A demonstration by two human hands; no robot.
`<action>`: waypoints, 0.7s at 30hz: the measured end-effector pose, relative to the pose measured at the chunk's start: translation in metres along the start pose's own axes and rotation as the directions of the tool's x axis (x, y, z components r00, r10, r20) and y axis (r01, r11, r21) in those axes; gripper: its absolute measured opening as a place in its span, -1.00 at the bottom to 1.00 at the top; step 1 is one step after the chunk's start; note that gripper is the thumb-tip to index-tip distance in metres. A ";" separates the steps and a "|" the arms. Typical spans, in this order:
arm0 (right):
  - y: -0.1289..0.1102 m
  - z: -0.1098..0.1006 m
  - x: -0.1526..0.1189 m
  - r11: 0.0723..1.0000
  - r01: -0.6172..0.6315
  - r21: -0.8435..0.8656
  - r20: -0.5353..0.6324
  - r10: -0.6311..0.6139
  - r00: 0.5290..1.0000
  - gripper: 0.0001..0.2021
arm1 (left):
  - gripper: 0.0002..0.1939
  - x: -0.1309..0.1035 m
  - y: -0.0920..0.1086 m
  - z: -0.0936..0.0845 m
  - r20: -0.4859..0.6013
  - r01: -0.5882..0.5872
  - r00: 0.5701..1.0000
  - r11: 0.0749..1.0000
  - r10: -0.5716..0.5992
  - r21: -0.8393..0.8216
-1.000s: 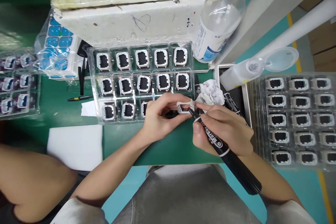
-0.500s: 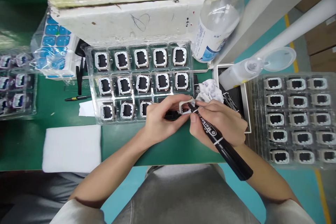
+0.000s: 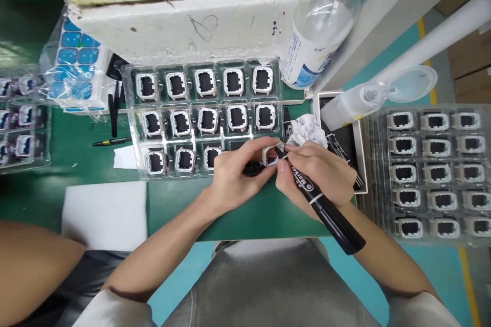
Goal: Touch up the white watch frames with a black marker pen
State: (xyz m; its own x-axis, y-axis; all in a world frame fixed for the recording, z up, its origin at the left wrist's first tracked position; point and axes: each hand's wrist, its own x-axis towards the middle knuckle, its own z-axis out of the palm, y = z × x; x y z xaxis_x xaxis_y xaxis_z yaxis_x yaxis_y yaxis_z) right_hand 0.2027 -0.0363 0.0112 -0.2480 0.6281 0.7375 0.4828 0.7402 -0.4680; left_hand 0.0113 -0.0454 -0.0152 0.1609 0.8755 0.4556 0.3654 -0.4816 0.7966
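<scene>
My left hand (image 3: 238,176) pinches a small light-coloured watch-case frame (image 3: 269,154) between thumb and fingers, at the lower right corner of a clear tray (image 3: 129,112). A black marker (image 3: 326,214) is gripped by my right hand (image 3: 318,173), its tip against the inner edge of the frame. The fingers of both hands nearly meet around the frame and partly hide it. Similar frames with dark centres, such as one white frame (image 3: 205,83), sit in the tray's compartments behind my left hand. Part of the bottom row is covered by that hand.
Crumpled paper (image 3: 308,131) and a box (image 3: 363,163) lie beside my right hand. Behind stand a clear bottle (image 3: 312,59) and a smaller bottle (image 3: 345,108). Stacked trays (image 3: 418,161) are at right. A white cloth (image 3: 103,214) lies at left, near another person's arm (image 3: 34,271).
Another person's bare arm has appeared at the lower left. My right hand and the marker have shifted slightly left and up. My left hand still holds the frame.
</scene>
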 end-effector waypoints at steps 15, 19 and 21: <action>-0.003 -0.001 0.000 0.999 -0.033 -0.025 0.006 0.033 0.999 -0.81 | -0.61 -0.002 -0.001 0.001 -0.011 0.014 1.000 0.997 -0.015 -0.077; -0.004 -0.002 0.002 0.998 -0.035 -0.042 -0.001 0.035 0.999 -0.85 | -0.63 -0.002 -0.002 0.000 -0.008 0.030 0.999 0.997 -0.031 -0.076; -0.004 -0.005 0.004 0.998 -0.033 -0.049 0.062 0.036 0.997 -0.87 | -0.63 -0.001 -0.002 0.000 -0.009 0.046 0.999 0.993 -0.047 -0.105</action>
State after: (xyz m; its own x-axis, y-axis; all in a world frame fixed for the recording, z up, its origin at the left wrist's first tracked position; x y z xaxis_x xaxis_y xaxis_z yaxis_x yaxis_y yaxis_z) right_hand 0.2037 -0.0383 0.0186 -0.2819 0.6684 0.6884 0.5312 0.7062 -0.4681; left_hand 0.0101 -0.0449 -0.0171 0.1348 0.8969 0.4212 0.2746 -0.4422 0.8538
